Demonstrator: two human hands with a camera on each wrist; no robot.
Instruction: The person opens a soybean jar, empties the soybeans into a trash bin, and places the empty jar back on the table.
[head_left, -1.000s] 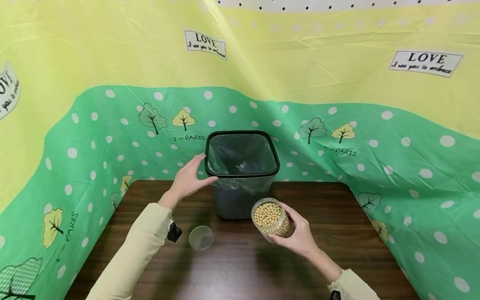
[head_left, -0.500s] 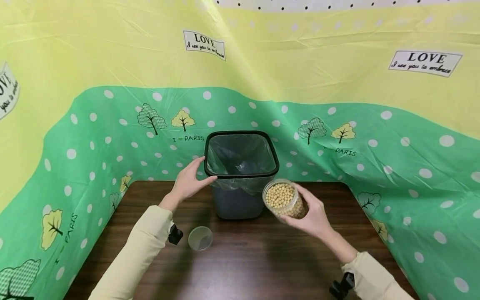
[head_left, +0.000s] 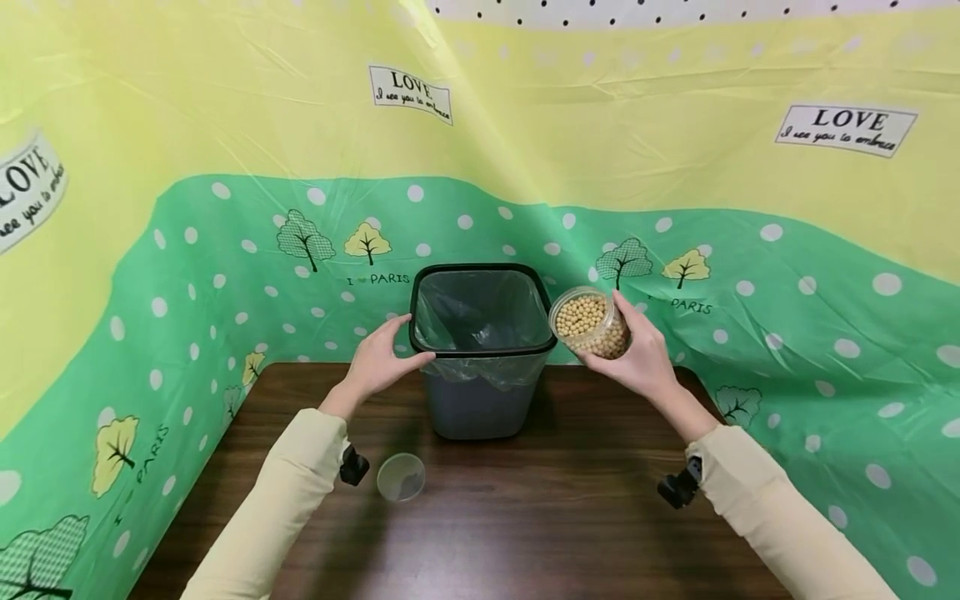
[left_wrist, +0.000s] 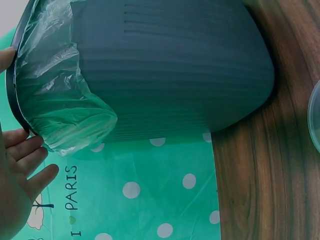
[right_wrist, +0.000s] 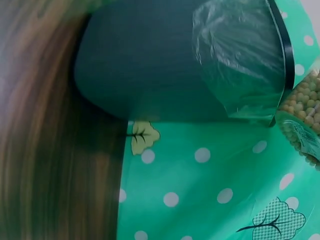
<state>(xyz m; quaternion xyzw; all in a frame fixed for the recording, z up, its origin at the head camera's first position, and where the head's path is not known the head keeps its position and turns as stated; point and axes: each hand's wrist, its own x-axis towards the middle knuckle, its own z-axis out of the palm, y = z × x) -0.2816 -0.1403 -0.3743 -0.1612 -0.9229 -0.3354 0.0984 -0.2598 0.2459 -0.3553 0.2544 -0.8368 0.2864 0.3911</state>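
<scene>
A grey trash bin (head_left: 476, 408) with a black rim and a clear plastic liner (left_wrist: 55, 85) stands upright at the back of the table. My left hand (head_left: 378, 360) is at the bin's left side, fingertips and thumb at the rim, the fingers fairly straight. On the other side, my right hand (head_left: 643, 357) grips a clear jar of yellowish soybeans (head_left: 588, 323). The lidless jar is tilted, its mouth facing left, close beside the bin's right rim. In the right wrist view the jar (right_wrist: 304, 112) shows a label; the right hand is out of that view.
A round clear lid (head_left: 401, 477) lies on the dark wooden table (head_left: 510, 533), in front of the bin and to its left. A green and yellow printed curtain (head_left: 675, 183) hangs close behind the bin and along both sides of the table.
My right hand has carried the jar up and to the right, from in front of the bin to beside its right rim. The left hand has stayed at the rim.
</scene>
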